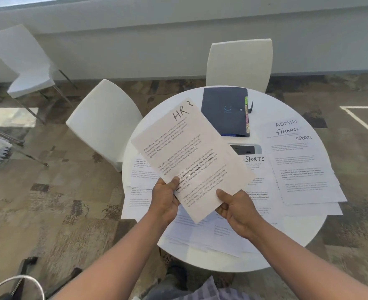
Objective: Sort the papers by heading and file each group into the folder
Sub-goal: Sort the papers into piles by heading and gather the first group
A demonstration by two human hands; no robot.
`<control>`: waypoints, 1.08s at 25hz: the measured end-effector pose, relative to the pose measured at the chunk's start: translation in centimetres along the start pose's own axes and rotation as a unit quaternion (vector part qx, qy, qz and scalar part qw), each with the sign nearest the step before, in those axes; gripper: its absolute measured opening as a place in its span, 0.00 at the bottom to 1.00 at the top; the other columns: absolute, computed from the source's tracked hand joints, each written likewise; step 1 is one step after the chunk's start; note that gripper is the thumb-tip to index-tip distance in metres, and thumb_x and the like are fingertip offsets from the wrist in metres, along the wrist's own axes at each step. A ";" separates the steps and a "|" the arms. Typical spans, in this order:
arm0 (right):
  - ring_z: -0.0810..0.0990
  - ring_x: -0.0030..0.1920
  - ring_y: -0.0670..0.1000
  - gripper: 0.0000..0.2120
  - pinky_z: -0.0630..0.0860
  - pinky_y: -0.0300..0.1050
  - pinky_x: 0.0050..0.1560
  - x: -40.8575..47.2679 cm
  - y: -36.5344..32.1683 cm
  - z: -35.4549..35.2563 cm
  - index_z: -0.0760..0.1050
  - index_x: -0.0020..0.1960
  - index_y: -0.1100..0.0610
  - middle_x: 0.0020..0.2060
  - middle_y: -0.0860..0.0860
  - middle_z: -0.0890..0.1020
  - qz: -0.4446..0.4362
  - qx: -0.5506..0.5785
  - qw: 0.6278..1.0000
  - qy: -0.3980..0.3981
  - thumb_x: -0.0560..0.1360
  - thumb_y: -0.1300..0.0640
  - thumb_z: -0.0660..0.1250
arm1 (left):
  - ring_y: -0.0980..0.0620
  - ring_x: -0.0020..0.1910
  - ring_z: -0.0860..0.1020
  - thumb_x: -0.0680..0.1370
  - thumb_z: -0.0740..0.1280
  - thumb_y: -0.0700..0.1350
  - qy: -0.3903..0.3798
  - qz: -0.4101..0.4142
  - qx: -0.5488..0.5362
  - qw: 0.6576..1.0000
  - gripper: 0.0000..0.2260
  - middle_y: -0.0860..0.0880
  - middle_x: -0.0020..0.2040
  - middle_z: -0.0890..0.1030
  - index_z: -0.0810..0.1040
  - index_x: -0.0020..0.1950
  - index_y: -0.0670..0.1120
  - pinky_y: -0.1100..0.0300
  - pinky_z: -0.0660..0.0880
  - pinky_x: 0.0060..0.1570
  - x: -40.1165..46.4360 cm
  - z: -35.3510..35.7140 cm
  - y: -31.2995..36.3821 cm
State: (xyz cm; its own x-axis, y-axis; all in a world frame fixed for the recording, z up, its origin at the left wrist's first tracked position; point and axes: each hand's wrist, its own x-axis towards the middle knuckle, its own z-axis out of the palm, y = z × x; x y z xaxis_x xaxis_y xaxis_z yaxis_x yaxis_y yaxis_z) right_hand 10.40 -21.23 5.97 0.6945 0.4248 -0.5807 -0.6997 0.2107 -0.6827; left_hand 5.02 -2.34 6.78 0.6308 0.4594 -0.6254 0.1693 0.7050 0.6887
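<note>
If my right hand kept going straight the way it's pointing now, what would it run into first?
Probably the HR sheet your right hand already pinches; past it, likely the left hand. Depth is unclear from this one view.

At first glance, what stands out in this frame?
The HR sheet, held up over the table's left half by both hands: left hand, right hand. Behind it lies a shut dark folder; at right, fanned sheets headed ADMIN, FINANCE, SPORTS.

One head-worn wide-angle view looks forward and down, close above the two-handed grip on a sheet (pixel 192 156). Beyond the grip lies the round worktop (pixel 287 241); the frame's edges seem bowed and slightly blurred.
</note>
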 end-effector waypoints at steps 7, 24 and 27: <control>0.84 0.57 0.54 0.12 0.81 0.55 0.56 0.9 -3.8 -4.8 0.79 0.57 0.49 0.57 0.51 0.86 -0.104 -0.173 0.976 0.079 0.83 0.64 0.64 | 0.49 0.57 0.78 0.79 0.71 0.35 0.047 0.068 0.113 0.990 0.14 0.47 0.60 0.78 0.75 0.61 0.49 0.56 0.75 0.52 1.2 -4.1 2.3; 0.81 0.51 0.52 0.12 0.76 0.47 0.48 0.1 -1.8 -7.5 0.80 0.58 0.47 0.48 0.47 0.85 -0.095 -0.373 0.921 0.059 0.82 0.62 0.66 | 0.59 0.51 0.81 0.84 0.64 0.37 -0.023 0.105 0.382 0.918 0.11 0.53 0.52 0.84 0.80 0.59 0.52 0.69 0.75 0.44 0.0 -6.0 0.2; 0.80 0.49 0.51 0.16 0.75 0.49 0.48 0.2 -0.9 -8.2 0.83 0.55 0.40 0.48 0.47 0.86 -0.080 -0.390 0.916 0.046 0.83 0.61 0.64 | 0.53 0.55 0.81 0.84 0.63 0.38 -0.056 0.086 0.394 0.913 0.13 0.51 0.54 0.84 0.81 0.55 0.55 0.61 0.76 0.51 -0.4 -6.4 -1.1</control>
State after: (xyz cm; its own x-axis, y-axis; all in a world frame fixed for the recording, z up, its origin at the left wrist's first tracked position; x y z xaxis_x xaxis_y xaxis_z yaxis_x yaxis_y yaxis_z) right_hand 12.52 -28.54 2.79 0.8142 0.3590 -0.4563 -0.2801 -0.4455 -0.8503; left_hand -0.23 0.18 3.94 0.7654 0.4379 -0.4716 0.5250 -0.0011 0.8511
